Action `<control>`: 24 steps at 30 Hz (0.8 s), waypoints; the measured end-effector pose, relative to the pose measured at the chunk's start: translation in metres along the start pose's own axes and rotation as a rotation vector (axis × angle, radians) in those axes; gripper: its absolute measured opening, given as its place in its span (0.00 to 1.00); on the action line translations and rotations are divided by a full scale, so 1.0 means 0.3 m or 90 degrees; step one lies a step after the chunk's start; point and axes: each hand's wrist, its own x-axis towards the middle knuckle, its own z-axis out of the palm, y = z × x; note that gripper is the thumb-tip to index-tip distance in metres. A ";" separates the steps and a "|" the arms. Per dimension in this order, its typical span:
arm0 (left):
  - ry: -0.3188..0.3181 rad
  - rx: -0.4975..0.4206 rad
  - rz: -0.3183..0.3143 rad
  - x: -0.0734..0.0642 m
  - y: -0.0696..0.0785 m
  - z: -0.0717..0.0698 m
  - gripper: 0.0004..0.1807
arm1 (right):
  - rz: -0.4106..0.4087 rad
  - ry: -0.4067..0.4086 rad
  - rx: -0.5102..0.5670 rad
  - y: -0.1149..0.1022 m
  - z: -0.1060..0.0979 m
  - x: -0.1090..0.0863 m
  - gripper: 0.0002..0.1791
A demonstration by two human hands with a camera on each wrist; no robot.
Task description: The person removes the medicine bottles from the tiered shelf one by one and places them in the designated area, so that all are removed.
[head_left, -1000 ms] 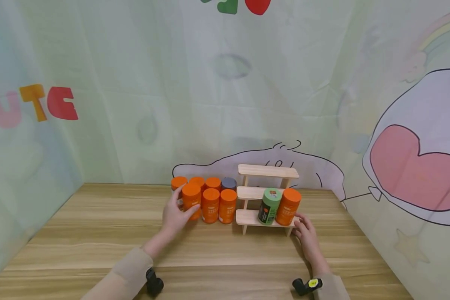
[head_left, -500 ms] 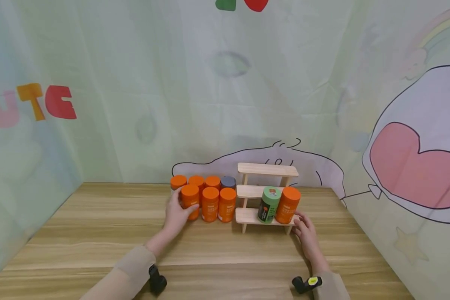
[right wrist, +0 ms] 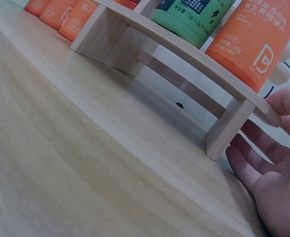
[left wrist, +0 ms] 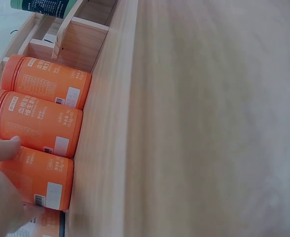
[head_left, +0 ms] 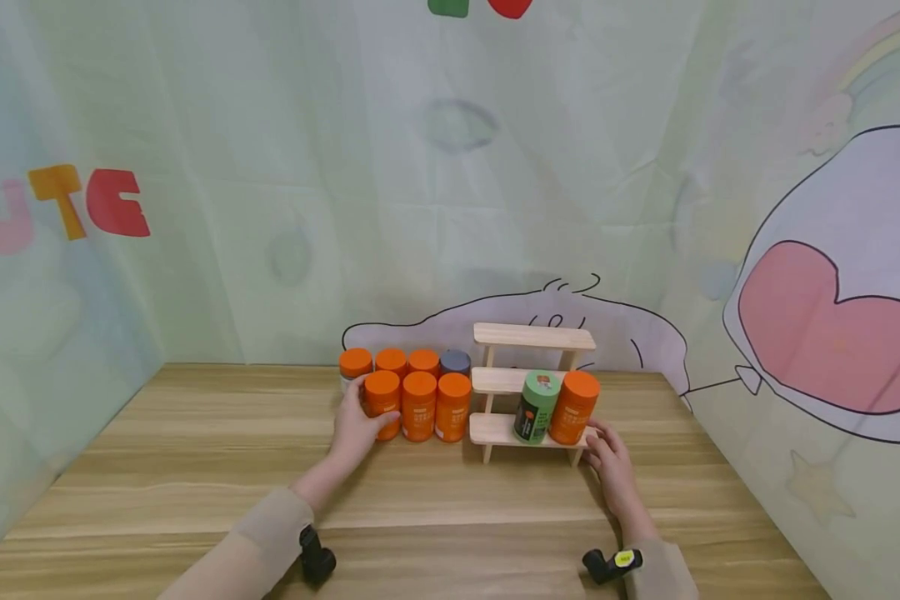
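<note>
My left hand point(head_left: 356, 429) grips the front-left orange jar point(head_left: 382, 402), its thumb across the jar's side in the left wrist view. Two more orange jars point(head_left: 418, 407) stand upright to its right, side by side in one row. At the right end of the lowest board of a three-tier wooden display stand point(head_left: 534, 336), my right hand point(head_left: 613, 471) holds the board's edge. In the right wrist view, one finger lies at the board's end and others curl below it. A green-lidded jar point(head_left: 537, 407) and an orange jar point(head_left: 574, 408) sit on that lowest board.
Behind the front row stand several orange-lidded jars point(head_left: 392, 360) and a grey-blue-lidded jar point(head_left: 455, 362). Everything rests on a wood-grain table point(head_left: 435, 517). A printed curtain point(head_left: 307, 208) hangs along the table's back edge and right side.
My left hand has lowered the orange jar and brought it into line with the front row, close to its neighbour. The right hand stays at the stand's end.
</note>
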 end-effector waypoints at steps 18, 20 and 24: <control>0.037 0.004 0.053 -0.017 0.045 0.013 0.43 | 0.001 0.011 0.010 -0.002 0.005 0.001 0.24; 0.066 0.009 0.080 -0.018 0.053 0.019 0.42 | -0.001 0.010 0.013 0.000 0.005 0.001 0.24; 0.137 -0.007 0.160 -0.020 0.081 0.036 0.37 | 0.000 0.009 0.015 0.002 0.004 0.002 0.24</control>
